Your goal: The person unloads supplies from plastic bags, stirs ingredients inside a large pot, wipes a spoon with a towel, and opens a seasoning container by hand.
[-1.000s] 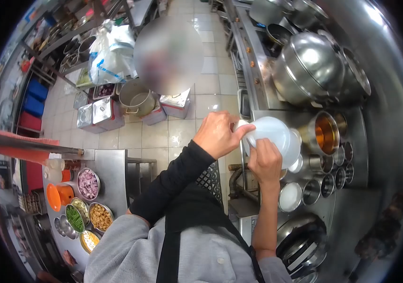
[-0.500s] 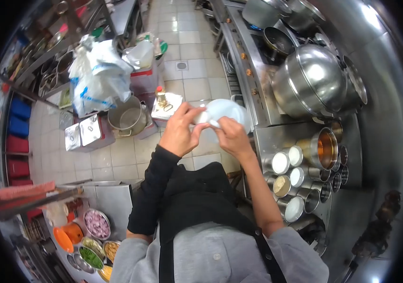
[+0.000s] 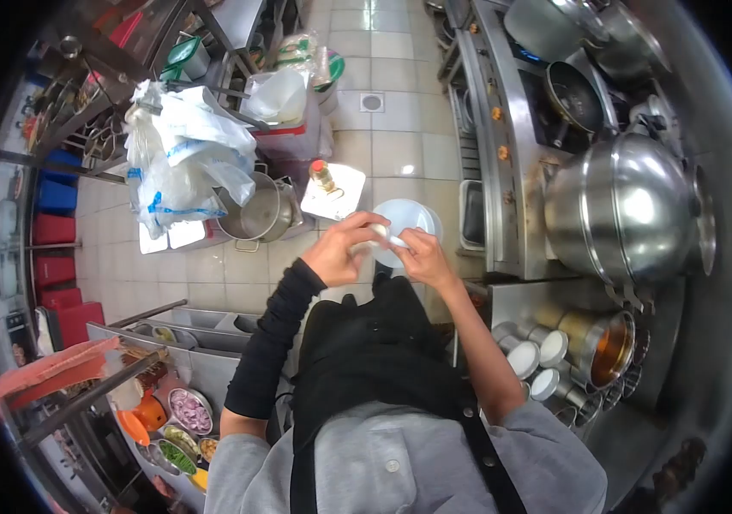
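Note:
Out in front of my body, my right hand (image 3: 424, 257) pinches the near rim of a translucent white plastic bowl (image 3: 402, 221). Just beside it on the left, my left hand (image 3: 342, 248) has its fingers curled round a small white rounded item (image 3: 379, 232), too small to identify. That item is close to the bowl's left edge. The hands are nearly touching, above the tiled floor. A black sleeve covers my left forearm, while the right forearm is bare.
On the right are a stove (image 3: 512, 154) with a black pan (image 3: 573, 96), a large metal pot (image 3: 632, 206) and steel containers of white contents. Plastic bags (image 3: 190, 154) hang at left above a deep pot (image 3: 259, 212). Chopped onions (image 3: 190, 409) stand lower left.
The view has swung away from the steel containers toward the aisle. Both hands, with the bowl and the small white item, have moved left, away from the right-hand counter.

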The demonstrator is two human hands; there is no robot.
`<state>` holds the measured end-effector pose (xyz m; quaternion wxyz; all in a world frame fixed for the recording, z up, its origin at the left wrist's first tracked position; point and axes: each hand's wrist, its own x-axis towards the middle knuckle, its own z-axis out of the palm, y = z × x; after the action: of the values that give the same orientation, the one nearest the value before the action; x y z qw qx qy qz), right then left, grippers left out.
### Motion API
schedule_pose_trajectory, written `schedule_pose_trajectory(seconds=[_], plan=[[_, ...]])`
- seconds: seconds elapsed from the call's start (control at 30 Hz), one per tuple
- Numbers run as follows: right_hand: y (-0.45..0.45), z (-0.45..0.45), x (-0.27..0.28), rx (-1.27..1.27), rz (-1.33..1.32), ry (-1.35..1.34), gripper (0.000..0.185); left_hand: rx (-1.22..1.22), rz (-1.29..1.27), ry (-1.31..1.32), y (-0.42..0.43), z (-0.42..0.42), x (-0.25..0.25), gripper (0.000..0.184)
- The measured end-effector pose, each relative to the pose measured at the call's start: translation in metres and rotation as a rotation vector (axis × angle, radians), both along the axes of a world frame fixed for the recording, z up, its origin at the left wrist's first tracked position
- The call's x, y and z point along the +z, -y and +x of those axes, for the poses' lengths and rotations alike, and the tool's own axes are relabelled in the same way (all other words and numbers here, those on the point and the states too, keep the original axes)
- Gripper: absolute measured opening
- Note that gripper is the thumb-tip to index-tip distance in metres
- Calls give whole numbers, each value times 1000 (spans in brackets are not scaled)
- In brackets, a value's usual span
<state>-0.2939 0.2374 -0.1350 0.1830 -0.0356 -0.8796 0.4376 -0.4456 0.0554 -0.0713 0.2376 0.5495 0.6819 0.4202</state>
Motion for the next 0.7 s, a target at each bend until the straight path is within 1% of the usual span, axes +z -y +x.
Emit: schedule_pose_trajectory(seconds=[0.03,0.07,0.17,0.2,0.23,0.3,0.37,0.43,0.5,0.57,0.63,0.7], plan=[[-8,-5,-8,-15,-12,15,16,52,-11,24,-12,3,1,46],[-19,-12,-19,-15,-12,51,18,92,-22,20,-24,2,-11,55],[-52,-31,-28,-79,-26,67,21,352,23,47,-60,-6,-35,59],[-64,-35,-30,-128,-47,99,22,390,-6,50,-68,-16,-49,62],[-79,-41,-32,-174,-63,124,23,434,-93,3,-73,-29,-86,63],[-105,-55,-34,-229,-83,155,24,512,-277,-91,-67,-56,-183,65],[-141,-71,-32,-251,-74,155,25,611,-454,12,-67,-79,-234,73],[-173,-87,-29,-278,-48,180,24,687,-567,-47,-67,-102,-290,80],[-208,-106,-26,-304,0,184,22,720,-641,-63,-72,-130,-333,91],[-240,-127,-34,-362,39,201,21,811,-777,49,-82,-156,-363,98],[-273,-158,-40,-379,67,242,20,931,-842,165,-91,-179,-385,101],[-306,-195,-47,-383,71,305,19,964,-868,261,-98,-200,-411,94]])
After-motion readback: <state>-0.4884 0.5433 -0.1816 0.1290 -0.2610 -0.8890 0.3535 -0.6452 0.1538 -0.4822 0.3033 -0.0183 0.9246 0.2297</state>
